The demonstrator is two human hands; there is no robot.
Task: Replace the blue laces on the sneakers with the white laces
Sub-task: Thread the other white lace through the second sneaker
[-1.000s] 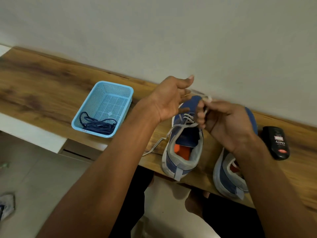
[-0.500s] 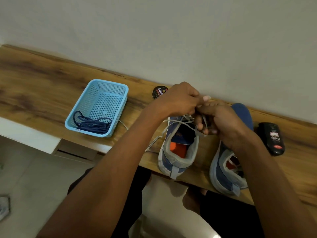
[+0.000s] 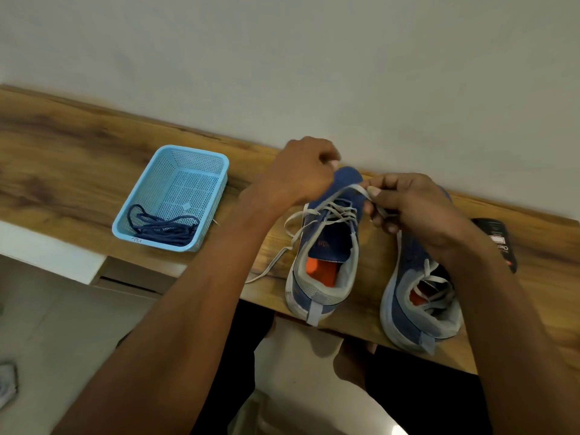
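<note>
A: Where are the shoes?

B: Both sit on the wooden shelf [image 3: 72,146], toes toward the wall [image 3: 282,58], heels right at the near edge. The left shoe [image 3: 323,255] has its heel just at the lip; the heel of the right shoe [image 3: 417,296] is also close to the lip.

A: And the hands?

B: Both are over the toe end of the left shoe. The right hand [image 3: 414,208] pinches the white lace [image 3: 351,189] between thumb and fingers, the other fingers curled under. The left hand [image 3: 301,174] is curled up near the toe, close to the wall; I cannot tell whether it has hold of the lace, since the fingertips are turned away.

A: How is the lace lying?

B: It crosses through the upper eyelets of the left shoe, loose. One free end trails off the shoe's left side, across the wood, toward the near edge. The right shoe shows white lace near its opening too.

A: The blue laces?

B: Bundled in the near end of a light blue basket [image 3: 201,158], on the shelf well left of the shoes. The basket's near corner sits close to the shelf's front edge.

A: Any room to move?

B: Bare wood between basket and left shoe, crossed by the left forearm. A narrow strip of wood between the two shoes. To the right, a black object [image 3: 499,237] lies just beside the right forearm, partly hidden. Behind the toes, little space before the wall.
</note>
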